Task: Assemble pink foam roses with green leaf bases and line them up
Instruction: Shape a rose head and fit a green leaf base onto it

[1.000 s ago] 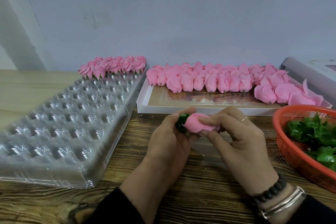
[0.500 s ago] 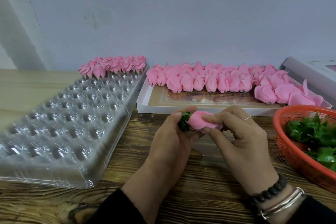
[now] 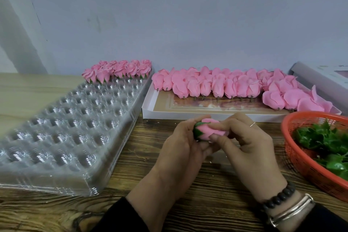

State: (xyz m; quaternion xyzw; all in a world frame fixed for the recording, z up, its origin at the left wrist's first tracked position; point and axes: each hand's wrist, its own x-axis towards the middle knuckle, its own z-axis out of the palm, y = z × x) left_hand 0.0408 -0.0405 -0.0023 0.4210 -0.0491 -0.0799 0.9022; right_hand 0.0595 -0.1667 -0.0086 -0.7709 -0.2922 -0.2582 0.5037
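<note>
Trays first: left of the white box (image 3: pixel 148 113) on the wooden worktop (image 3: pixel 143 164) lies a clear plastic cell tray (image 3: pixel 62 133), and finished roses (image 3: pixel 118 70) with green bases stand lined up in its rows farthest from the person; the nearer cells show nothing in them. Inside the box itself, bare pink rose heads (image 3: pixel 216 84) lie packed along the side farthest from the person.

Just in front of the box, both hands are clamped on one pink foam rose (image 3: pixel 209 130). The left hand (image 3: pixel 180 145) curls round its base, where a green leaf base (image 3: pixel 198 131) cups the bud. The right hand (image 3: pixel 250 145) pinches the petal end. Right of the box sits an orange basket (image 3: pixel 301 164) holding loose green leaves (image 3: pixel 327 137).

The step looks like seating the leaf base onto the bud. To do it well, push along the bud's axis while turning slightly, keep the right fingertips light so the soft foam petals don't crease, and check the green points lie evenly round the bud before setting it in the tray's next free cell.
</note>
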